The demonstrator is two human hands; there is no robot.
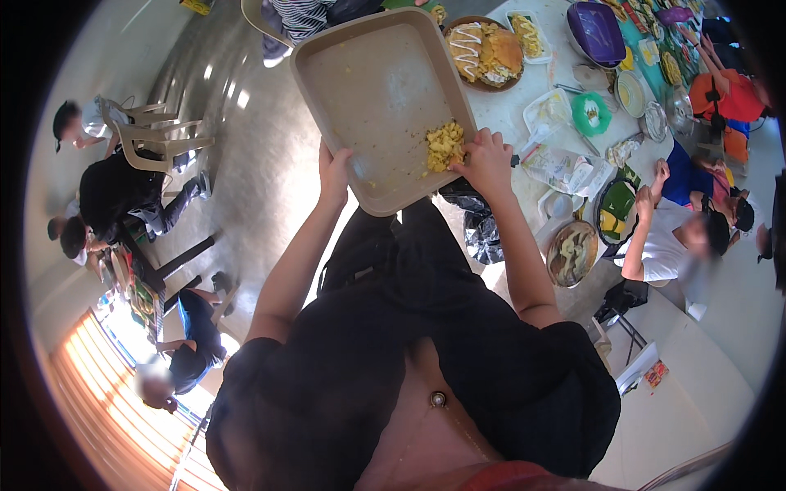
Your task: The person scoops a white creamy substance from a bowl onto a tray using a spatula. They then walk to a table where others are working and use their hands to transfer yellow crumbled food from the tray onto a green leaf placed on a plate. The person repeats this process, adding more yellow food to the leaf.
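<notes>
Beside the table (501, 105), left fingers (338, 155) and right fingers (485, 146) gripping tan tray (372, 98), yellow food (444, 144) inside

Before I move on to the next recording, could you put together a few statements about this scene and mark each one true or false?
1. The left hand and the right hand both hold the tan tray. True.
2. The crumbled yellow food covers the whole tray floor. False: most of it is heaped toward the tray's right side, near the right hand.
3. A purple container is on the table to the right of the tray. True.
4. The green dish sits inside the tan tray. False: it is on the table, apart from the tray.
5. The left hand is at the tray's far edge. False: it is at the left side, near the corner closest to the person.
</notes>
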